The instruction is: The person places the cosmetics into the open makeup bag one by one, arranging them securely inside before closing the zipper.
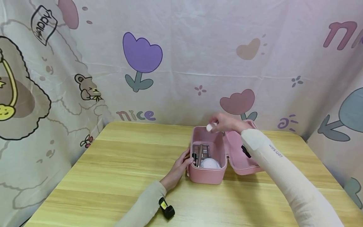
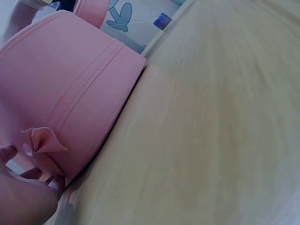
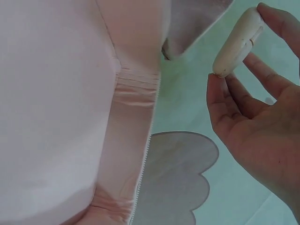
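A pink makeup case [image 1: 208, 176] stands on the table with its lid [image 1: 244, 172] hinged back to the right. Within it lie a white round container [image 1: 210, 163], a slim brownish tube [image 1: 199, 155], a black-capped item [image 1: 194, 156] and a clear-topped palette [image 1: 206, 150]. My left hand [image 1: 179, 166] rests against the left side of the case; the left wrist view has its fingers by a pink bow [image 2: 44, 140]. Above the far end of the case, my right hand [image 1: 224, 122] pinches a white, rounded compact [image 3: 239, 44] between thumb and fingertips.
The wooden table [image 1: 113, 170] reaches to a printed cloth backdrop [image 1: 181, 63] just behind the case. The left wrist view shows a small blue object [image 2: 162, 21] by the table's far edge. A zip [image 3: 143, 161] runs along the case rim.
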Demonstrator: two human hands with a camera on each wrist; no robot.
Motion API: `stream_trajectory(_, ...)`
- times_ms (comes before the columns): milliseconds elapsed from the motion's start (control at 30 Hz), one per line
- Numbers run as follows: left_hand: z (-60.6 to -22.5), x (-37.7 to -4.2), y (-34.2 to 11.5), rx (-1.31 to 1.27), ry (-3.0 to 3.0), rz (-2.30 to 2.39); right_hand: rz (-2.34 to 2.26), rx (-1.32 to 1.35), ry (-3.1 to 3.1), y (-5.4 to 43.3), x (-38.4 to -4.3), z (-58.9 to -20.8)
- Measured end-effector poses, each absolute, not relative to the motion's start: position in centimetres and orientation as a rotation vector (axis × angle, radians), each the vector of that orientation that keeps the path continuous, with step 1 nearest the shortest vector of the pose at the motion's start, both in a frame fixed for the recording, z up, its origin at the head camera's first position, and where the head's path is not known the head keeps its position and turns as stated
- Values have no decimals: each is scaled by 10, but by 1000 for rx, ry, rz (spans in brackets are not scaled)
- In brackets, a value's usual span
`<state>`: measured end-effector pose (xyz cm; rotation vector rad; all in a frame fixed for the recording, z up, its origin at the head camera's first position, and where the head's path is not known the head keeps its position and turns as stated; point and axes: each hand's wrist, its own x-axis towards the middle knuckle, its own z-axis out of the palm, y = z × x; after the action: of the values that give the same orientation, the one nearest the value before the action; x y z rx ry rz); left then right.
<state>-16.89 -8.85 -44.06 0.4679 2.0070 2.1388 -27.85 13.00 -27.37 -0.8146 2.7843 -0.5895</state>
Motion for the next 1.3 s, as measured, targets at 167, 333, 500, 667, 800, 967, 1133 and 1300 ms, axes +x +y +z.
stream_trajectory(167,-440,-168,-88,476,2013,2135,-563,-854,2777,129,-281,-279)
stream_trajectory(333,-441,-169,-88,474,2015,2130,-553,-877,2783,129,-282,-280)
stream_trajectory(500,-441,-169,-88,475,2008,2138,-510,-883,2760,128,-283,-282)
stream_trajectory(667,-442,-169,-88,479,1998,2150,-430,-883,2732,128,-283,-282)
stream_trajectory(800,-441,-169,-89,476,2003,2146,-415,-864,2733,127,-283,-282)
stream_trajectory(967,-441,-170,-89,471,2003,2143,-400,-864,2738,128,-282,-280)
stream_trajectory(1133,-442,-169,-89,471,2011,2141,-381,-897,2747,129,-282,-280)
stream_trajectory(1300,-441,-169,-88,468,2018,2136,-374,-901,2732,132,-280,-277)
